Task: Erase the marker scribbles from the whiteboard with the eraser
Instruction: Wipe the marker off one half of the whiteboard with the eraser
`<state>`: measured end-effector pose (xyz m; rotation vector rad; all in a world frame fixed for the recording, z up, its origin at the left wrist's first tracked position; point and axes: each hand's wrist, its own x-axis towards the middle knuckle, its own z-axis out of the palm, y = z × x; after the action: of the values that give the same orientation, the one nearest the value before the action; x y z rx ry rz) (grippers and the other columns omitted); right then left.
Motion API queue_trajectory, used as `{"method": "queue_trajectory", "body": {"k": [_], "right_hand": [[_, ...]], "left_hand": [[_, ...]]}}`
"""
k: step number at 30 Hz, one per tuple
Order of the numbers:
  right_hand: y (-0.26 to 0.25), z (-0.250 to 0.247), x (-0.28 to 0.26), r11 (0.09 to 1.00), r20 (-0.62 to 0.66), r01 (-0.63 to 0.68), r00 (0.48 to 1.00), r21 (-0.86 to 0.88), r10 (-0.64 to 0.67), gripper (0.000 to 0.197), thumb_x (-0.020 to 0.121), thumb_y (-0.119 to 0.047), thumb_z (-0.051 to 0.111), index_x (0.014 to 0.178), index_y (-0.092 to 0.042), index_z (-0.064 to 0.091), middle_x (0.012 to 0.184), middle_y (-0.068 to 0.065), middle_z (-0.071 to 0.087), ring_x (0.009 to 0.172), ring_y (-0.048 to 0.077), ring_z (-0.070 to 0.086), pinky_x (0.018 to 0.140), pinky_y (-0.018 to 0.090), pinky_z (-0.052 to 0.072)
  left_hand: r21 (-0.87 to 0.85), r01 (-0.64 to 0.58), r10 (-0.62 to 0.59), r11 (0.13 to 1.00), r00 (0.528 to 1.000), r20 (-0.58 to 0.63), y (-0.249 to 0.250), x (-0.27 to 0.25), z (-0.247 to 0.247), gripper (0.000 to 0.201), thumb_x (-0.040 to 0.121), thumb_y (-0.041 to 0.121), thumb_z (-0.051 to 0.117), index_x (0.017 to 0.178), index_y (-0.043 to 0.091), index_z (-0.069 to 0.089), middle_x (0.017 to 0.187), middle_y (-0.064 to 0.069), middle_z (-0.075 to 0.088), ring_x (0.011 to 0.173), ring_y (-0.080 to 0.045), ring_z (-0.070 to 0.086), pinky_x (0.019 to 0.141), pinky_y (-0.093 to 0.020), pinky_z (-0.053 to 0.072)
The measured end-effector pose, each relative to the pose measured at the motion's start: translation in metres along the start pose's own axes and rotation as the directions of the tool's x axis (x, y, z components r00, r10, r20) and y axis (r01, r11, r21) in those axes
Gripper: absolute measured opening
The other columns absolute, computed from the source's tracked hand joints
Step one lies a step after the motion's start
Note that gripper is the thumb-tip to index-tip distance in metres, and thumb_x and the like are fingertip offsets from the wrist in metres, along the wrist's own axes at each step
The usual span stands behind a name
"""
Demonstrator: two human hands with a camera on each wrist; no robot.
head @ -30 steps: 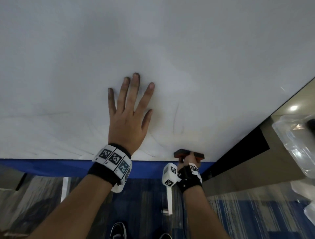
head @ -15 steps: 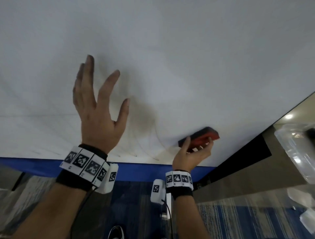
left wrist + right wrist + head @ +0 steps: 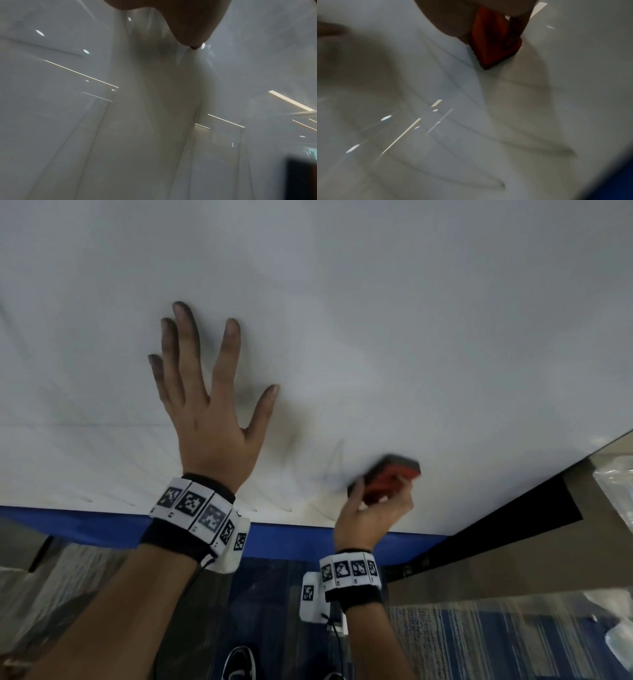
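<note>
Fingers of the left hand [image 3: 209,419] spread flat toward the whiteboard [image 3: 376,320]; the right hand [image 3: 371,513] clasps the red eraser [image 3: 390,477] against faint scribbles [image 3: 330,470].

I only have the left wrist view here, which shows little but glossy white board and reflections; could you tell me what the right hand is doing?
Observer: The right hand grips the red eraser low on the whiteboard, near its right edge.
Operator: Thank you. Are any marks left near it?
Observer: Yes, faint thin lines sit just left of the eraser.
Operator: And how is the left hand placed?
Observer: The left hand is spread with straight fingers against the board; its fingertips look darkened.
</note>
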<state>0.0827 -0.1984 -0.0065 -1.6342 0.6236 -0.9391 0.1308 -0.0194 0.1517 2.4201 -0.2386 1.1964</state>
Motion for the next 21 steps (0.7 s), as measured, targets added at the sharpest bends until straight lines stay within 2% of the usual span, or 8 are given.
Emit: {"method": "queue_trajectory", "body": {"k": [4,7,9,11,14,16,18,21], "right_hand": [[0.051,0.007,-0.028,0.925,-0.026,-0.379,0.925,0.037,0.380,0.081,0.089,0.010,0.069,0.154,-0.006,0.024,0.145,0.019,0.040,0.125,0.039,0.050,0.109,0.053,0.046],[0.066,0.013,-0.033,0.793,-0.016,-0.598,0.797,0.116,0.604,0.081,0.083,0.018,0.070,0.149,-0.001,0.026,0.146,0.025,0.041,0.127,0.041,0.051,0.112,0.046,0.043],[0.061,0.014,-0.029,0.781,-0.027,-0.614,0.784,0.114,0.621,0.075,0.083,0.020,0.068,0.143,0.001,0.029,0.139,0.023,0.045,0.117,0.032,0.053,0.112,0.051,0.043],[0.044,0.012,-0.027,0.829,-0.015,-0.546,0.834,0.122,0.552,0.070,0.086,0.017,0.066,0.143,0.000,0.031,0.136,0.021,0.047,0.110,0.028,0.053,0.108,0.051,0.048],[0.018,0.013,-0.034,0.925,0.065,-0.355,0.935,0.132,0.350,0.060,0.090,0.008,0.067,0.139,-0.006,0.038,0.130,0.015,0.051,0.105,0.025,0.056,0.094,0.034,0.054],[0.018,0.023,-0.044,0.935,0.088,-0.330,0.943,0.128,0.321,0.059,0.091,0.006,0.067,0.140,-0.009,0.037,0.125,0.008,0.051,0.101,0.020,0.056,0.090,0.026,0.054],[0.035,0.033,-0.052,0.884,0.094,-0.448,0.894,0.135,0.439,0.067,0.092,0.006,0.066,0.145,-0.012,0.029,0.128,0.008,0.048,0.103,0.021,0.056,0.094,0.031,0.055],[0.075,0.044,-0.066,0.727,0.113,-0.676,0.737,0.121,0.667,0.075,0.089,0.011,0.066,0.145,-0.012,0.023,0.133,0.011,0.043,0.111,0.030,0.053,0.104,0.058,0.049]], "left_hand": [[0.006,-0.020,0.020,1.000,1.000,0.002,-0.005,-0.003,0.005,0.069,0.100,0.045,0.061,0.154,0.013,0.034,0.158,-0.036,0.024,0.150,-0.050,0.021,0.122,-0.065,0.017],[0.011,-0.018,0.018,1.000,1.000,0.005,-0.006,-0.003,0.006,0.067,0.100,0.045,0.061,0.153,0.013,0.036,0.158,-0.036,0.026,0.149,-0.049,0.022,0.121,-0.066,0.018],[0.005,-0.016,0.016,1.000,1.000,0.000,-0.005,-0.004,0.006,0.066,0.100,0.045,0.061,0.153,0.013,0.036,0.157,-0.036,0.027,0.149,-0.048,0.022,0.120,-0.066,0.019],[0.006,-0.019,0.019,1.000,1.000,0.002,-0.006,-0.006,0.007,0.066,0.100,0.045,0.061,0.153,0.014,0.036,0.157,-0.035,0.027,0.149,-0.048,0.022,0.121,-0.066,0.019],[0.006,-0.015,0.015,1.000,1.000,-0.003,-0.007,-0.009,0.009,0.065,0.101,0.045,0.060,0.153,0.013,0.036,0.157,-0.036,0.027,0.149,-0.049,0.023,0.122,-0.065,0.018],[0.008,-0.010,0.010,1.000,1.000,-0.007,-0.006,-0.009,0.011,0.064,0.101,0.045,0.059,0.152,0.013,0.037,0.156,-0.036,0.028,0.148,-0.049,0.024,0.122,-0.065,0.018],[0.003,-0.003,0.003,1.000,1.000,-0.007,-0.005,-0.010,0.013,0.064,0.101,0.044,0.058,0.152,0.012,0.037,0.156,-0.036,0.028,0.148,-0.049,0.024,0.121,-0.066,0.018],[0.011,-0.007,0.007,1.000,1.000,-0.002,-0.006,-0.012,0.015,0.062,0.102,0.043,0.059,0.152,0.011,0.038,0.156,-0.036,0.029,0.148,-0.049,0.024,0.121,-0.066,0.018]]}}
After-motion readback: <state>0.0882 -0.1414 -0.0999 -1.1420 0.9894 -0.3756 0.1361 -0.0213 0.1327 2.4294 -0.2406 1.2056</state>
